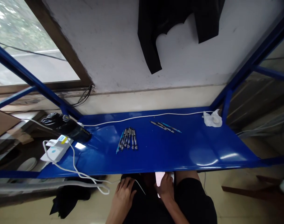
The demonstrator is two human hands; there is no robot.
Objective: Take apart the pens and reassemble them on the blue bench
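Note:
My left hand (124,193) lies on my left thigh below the table edge, palm down with its fingers stretched out and nothing in it. A white cable (139,186) runs beside it. Between my legs, my right hand (166,187) has its fingers closed around a pale, flat, phone-like object (159,178). Part of that object is hidden by the hand. On the blue tabletop (155,155) in front of me, a row of pens (129,139) lies side by side, mostly grey and black with a blue one at the left. Several more pens (165,127) lie farther back to the right.
A dark bottle (69,127) lies on its side at the table's left end, near a white power strip (55,152) with looped cables. Crumpled white tissue (213,119) sits at the back right. Blue frame posts (228,105) flank the table. Dark clothing (153,40) hangs against the wall.

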